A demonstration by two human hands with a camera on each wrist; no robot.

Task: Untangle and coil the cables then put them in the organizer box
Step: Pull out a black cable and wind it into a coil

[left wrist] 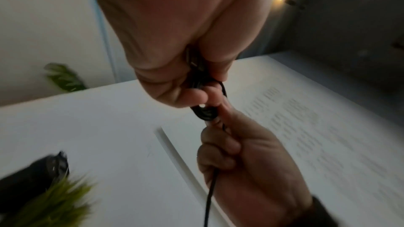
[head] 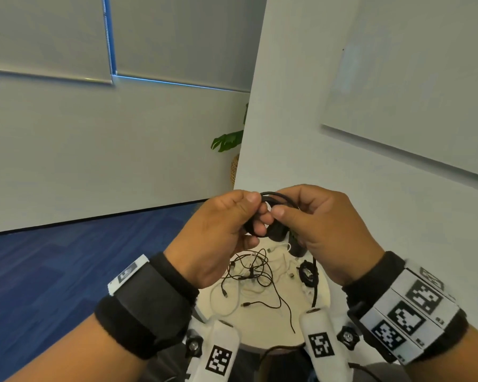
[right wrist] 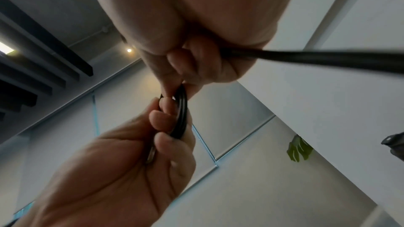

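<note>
A thick black cable [head: 271, 198] is wound into a small coil held up between both hands above the round table. My left hand [head: 224, 232] grips the coil [right wrist: 181, 115] with curled fingers and thumb. My right hand [head: 320, 230] pinches the coil's top and keeps the trailing strand [right wrist: 328, 58] in its curled fingers; that strand [left wrist: 210, 196] hangs down past the wrist. Below, a tangle of thin black cables [head: 255, 274] and white cables [head: 226, 304] lies on the table. No organizer box shows in any view.
The small round white table [head: 324, 290] stands beneath my hands, with dark objects [head: 308, 272] at its right side. A white partition wall [head: 315, 133] rises behind it; blue carpet [head: 53, 266] lies to the left. A green plant [head: 228, 140] peeks past the wall edge.
</note>
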